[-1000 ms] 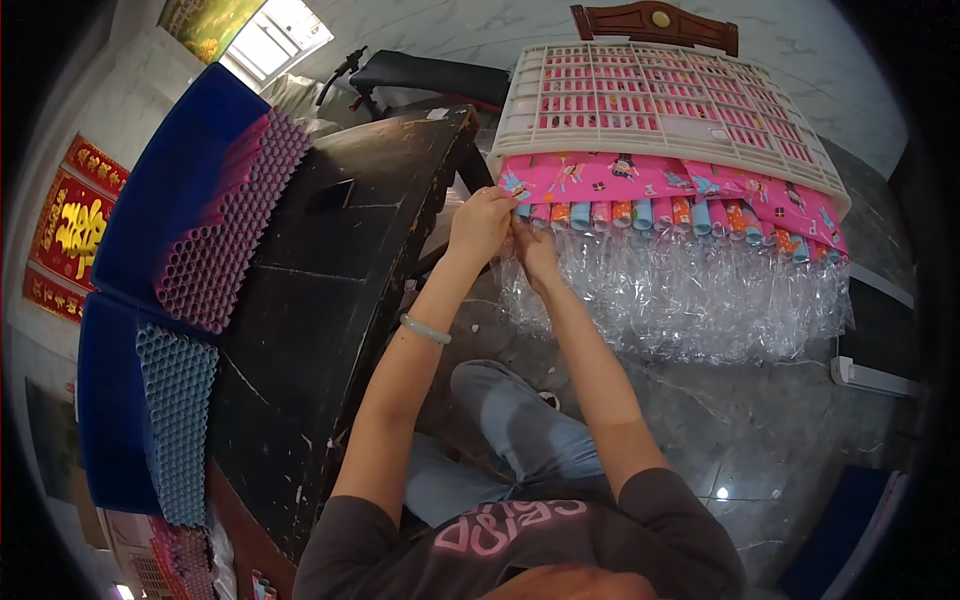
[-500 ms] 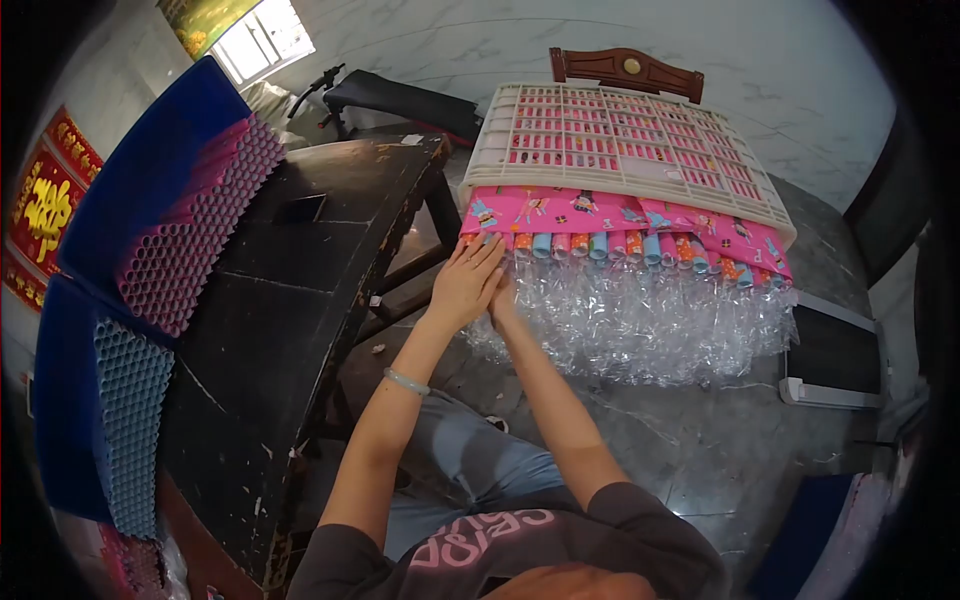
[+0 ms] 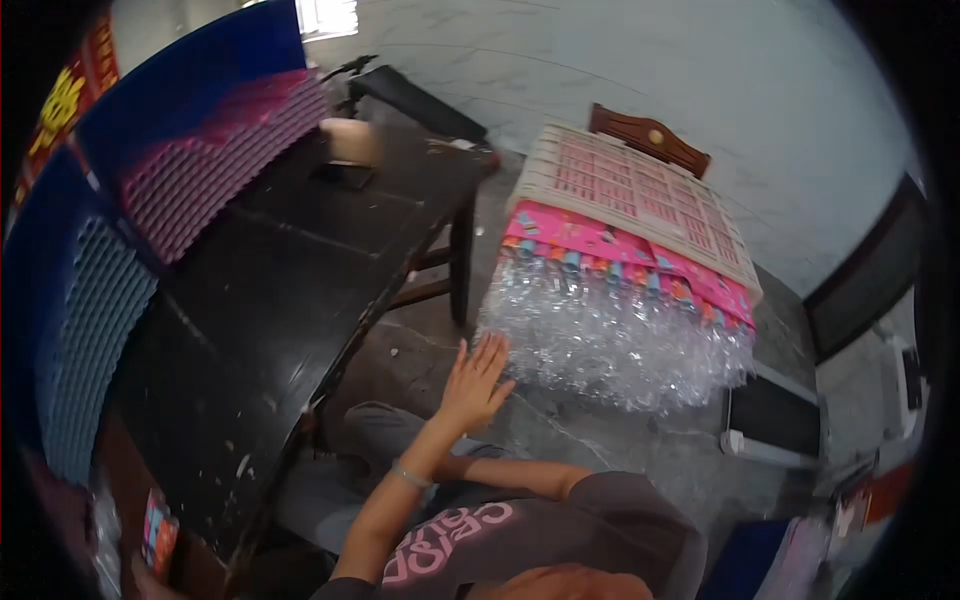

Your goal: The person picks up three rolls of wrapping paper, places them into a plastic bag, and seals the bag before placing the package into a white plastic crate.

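Observation:
My left hand (image 3: 474, 388), a bangle on its wrist, is stretched out with fingers apart at the lower left edge of a mass of clear plastic wrap ends (image 3: 610, 335). Nothing shows in its fingers. My right forearm (image 3: 515, 474) runs across behind the left one, and the right hand is hidden there. Above the plastic, a row of small patterned tubes (image 3: 613, 270) pokes out from under pink printed sheeting (image 3: 585, 232). A cream plastic grid crate (image 3: 640, 180) lies over the sheeting.
A worn black table (image 3: 290, 290) stands at left. On its far side, blue bins (image 3: 215, 75) hold stacked pink tubes (image 3: 235, 150) and blue tubes (image 3: 95, 330). Another person's hand (image 3: 150, 580) is beside colourful tubes (image 3: 158, 535). A blurred tan shape (image 3: 350, 142) is above the table.
Both hands have left the row of tubes and come back toward my body. The left hand has opened out; the right has gone behind the left forearm. My view has shifted.

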A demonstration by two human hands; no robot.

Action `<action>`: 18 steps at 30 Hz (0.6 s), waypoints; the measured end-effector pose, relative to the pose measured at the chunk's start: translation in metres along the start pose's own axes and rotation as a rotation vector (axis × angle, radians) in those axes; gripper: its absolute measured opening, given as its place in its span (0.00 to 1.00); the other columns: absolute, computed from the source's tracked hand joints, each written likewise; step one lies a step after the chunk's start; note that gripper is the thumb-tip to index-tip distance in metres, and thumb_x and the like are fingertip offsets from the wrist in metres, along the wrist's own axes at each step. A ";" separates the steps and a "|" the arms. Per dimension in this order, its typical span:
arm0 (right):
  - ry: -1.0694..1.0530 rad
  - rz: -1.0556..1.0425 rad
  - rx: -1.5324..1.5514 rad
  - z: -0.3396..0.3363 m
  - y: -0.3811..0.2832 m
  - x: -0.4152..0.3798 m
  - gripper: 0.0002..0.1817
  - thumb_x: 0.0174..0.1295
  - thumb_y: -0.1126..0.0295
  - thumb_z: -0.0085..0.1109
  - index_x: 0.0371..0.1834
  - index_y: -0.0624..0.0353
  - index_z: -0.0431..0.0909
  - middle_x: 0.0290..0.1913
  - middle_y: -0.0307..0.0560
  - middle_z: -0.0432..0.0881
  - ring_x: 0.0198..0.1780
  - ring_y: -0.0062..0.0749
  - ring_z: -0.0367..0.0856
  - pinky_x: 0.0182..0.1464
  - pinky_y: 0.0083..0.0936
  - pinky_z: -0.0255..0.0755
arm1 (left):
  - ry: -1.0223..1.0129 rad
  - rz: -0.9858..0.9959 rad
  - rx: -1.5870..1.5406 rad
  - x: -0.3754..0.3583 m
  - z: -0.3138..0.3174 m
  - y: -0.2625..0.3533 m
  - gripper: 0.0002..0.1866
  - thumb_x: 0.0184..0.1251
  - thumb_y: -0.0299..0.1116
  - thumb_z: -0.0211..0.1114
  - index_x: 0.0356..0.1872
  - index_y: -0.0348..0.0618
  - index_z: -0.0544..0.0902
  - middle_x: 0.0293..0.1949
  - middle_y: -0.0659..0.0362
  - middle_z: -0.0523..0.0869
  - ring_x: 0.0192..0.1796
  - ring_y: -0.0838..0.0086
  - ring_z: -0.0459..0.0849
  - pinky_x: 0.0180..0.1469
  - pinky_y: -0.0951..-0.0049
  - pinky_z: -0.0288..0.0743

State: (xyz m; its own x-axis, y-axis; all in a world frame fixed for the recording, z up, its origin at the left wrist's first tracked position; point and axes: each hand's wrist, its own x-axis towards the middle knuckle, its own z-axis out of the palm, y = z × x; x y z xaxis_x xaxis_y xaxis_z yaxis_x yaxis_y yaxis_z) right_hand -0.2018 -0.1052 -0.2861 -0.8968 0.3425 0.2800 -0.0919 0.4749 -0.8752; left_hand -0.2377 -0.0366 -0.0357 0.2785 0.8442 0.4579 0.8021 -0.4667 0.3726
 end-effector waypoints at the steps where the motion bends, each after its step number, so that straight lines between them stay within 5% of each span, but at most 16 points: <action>1: -0.330 -0.073 0.033 0.015 0.052 -0.011 0.25 0.65 0.59 0.53 0.64 0.56 0.69 0.63 0.46 0.71 0.67 0.33 0.64 0.69 0.40 0.51 | -0.005 -0.085 -0.008 -0.035 -0.004 0.005 0.36 0.67 0.45 0.54 0.72 0.40 0.55 0.74 0.53 0.53 0.76 0.59 0.50 0.73 0.50 0.41; 2: -0.370 -0.286 -0.544 0.038 0.075 -0.012 0.24 0.65 0.57 0.52 0.62 0.53 0.71 0.62 0.44 0.73 0.65 0.32 0.65 0.67 0.37 0.53 | -0.020 -0.157 -0.049 -0.068 -0.012 0.009 0.36 0.68 0.45 0.54 0.72 0.40 0.54 0.74 0.51 0.52 0.76 0.58 0.48 0.74 0.50 0.39; 3: -0.467 -0.384 -0.485 -0.028 0.038 -0.023 0.24 0.65 0.57 0.52 0.62 0.53 0.71 0.62 0.44 0.73 0.65 0.32 0.65 0.67 0.37 0.53 | -0.019 -0.246 -0.083 -0.102 -0.021 0.013 0.36 0.69 0.44 0.54 0.72 0.39 0.54 0.75 0.50 0.50 0.77 0.57 0.46 0.74 0.50 0.37; 4: -0.733 0.032 -0.420 -0.010 -0.032 0.019 0.23 0.62 0.57 0.53 0.60 0.52 0.73 0.60 0.47 0.74 0.64 0.31 0.66 0.67 0.40 0.53 | 0.002 -0.335 -0.097 -0.136 -0.030 0.016 0.36 0.69 0.44 0.55 0.72 0.39 0.53 0.75 0.50 0.50 0.77 0.58 0.46 0.74 0.51 0.37; 5: -0.860 -0.090 -0.393 0.001 -0.040 0.025 0.23 0.62 0.57 0.53 0.60 0.52 0.73 0.60 0.47 0.74 0.64 0.31 0.66 0.67 0.40 0.53 | 0.038 -0.427 -0.108 -0.166 -0.041 0.019 0.36 0.69 0.44 0.55 0.73 0.39 0.53 0.75 0.49 0.49 0.77 0.58 0.45 0.74 0.51 0.36; 8: -0.551 -0.236 -0.008 0.033 -0.047 0.038 0.23 0.59 0.55 0.54 0.55 0.53 0.77 0.52 0.52 0.79 0.58 0.40 0.75 0.61 0.42 0.63 | 0.260 -0.718 -0.062 -0.242 -0.086 0.032 0.32 0.69 0.41 0.57 0.70 0.41 0.60 0.71 0.50 0.60 0.72 0.56 0.58 0.71 0.52 0.50; 10: -1.402 0.005 -0.751 0.034 -0.076 0.073 0.20 0.61 0.57 0.51 0.51 0.57 0.77 0.49 0.57 0.81 0.49 0.53 0.80 0.50 0.45 0.73 | 0.399 -0.872 -0.053 -0.277 -0.125 0.064 0.24 0.66 0.35 0.60 0.63 0.42 0.71 0.61 0.51 0.76 0.61 0.55 0.74 0.64 0.55 0.66; 11: -1.463 -0.079 -0.771 0.040 -0.064 0.079 0.20 0.61 0.57 0.51 0.51 0.57 0.77 0.49 0.57 0.81 0.49 0.53 0.80 0.50 0.45 0.73 | 0.454 -0.890 0.053 -0.294 -0.137 0.073 0.22 0.66 0.33 0.61 0.60 0.42 0.74 0.57 0.52 0.79 0.59 0.55 0.77 0.64 0.56 0.67; 14: -1.420 -0.176 -0.627 0.031 -0.032 0.090 0.22 0.60 0.52 0.54 0.46 0.60 0.79 0.40 0.57 0.83 0.46 0.54 0.81 0.49 0.41 0.74 | 0.698 -0.982 0.219 -0.312 -0.173 0.112 0.16 0.64 0.32 0.62 0.53 0.44 0.81 0.49 0.54 0.84 0.53 0.57 0.81 0.60 0.60 0.71; 16: -1.552 -0.163 -0.495 0.009 -0.081 0.126 0.23 0.60 0.51 0.54 0.49 0.59 0.79 0.45 0.58 0.82 0.50 0.48 0.81 0.54 0.40 0.72 | 0.894 -1.047 0.238 -0.307 -0.184 0.129 0.14 0.62 0.29 0.64 0.49 0.43 0.83 0.46 0.55 0.86 0.52 0.60 0.83 0.59 0.62 0.73; 18: -1.420 -0.255 -0.052 -0.030 -0.168 0.167 0.30 0.58 0.50 0.59 0.62 0.54 0.72 0.48 0.61 0.81 0.50 0.51 0.80 0.52 0.39 0.73 | 1.008 -1.038 0.252 -0.306 -0.185 0.132 0.14 0.63 0.29 0.63 0.50 0.43 0.82 0.47 0.55 0.86 0.52 0.62 0.83 0.61 0.62 0.71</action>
State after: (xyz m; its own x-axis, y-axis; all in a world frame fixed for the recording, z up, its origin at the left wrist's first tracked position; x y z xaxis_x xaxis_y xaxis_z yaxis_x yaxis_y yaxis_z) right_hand -0.3231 -0.1033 -0.0804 -0.5259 -0.8202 -0.2251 -0.3246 0.4382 -0.8382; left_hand -0.3145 -0.4051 0.0225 -0.8618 0.1787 0.4748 0.5061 0.3681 0.7800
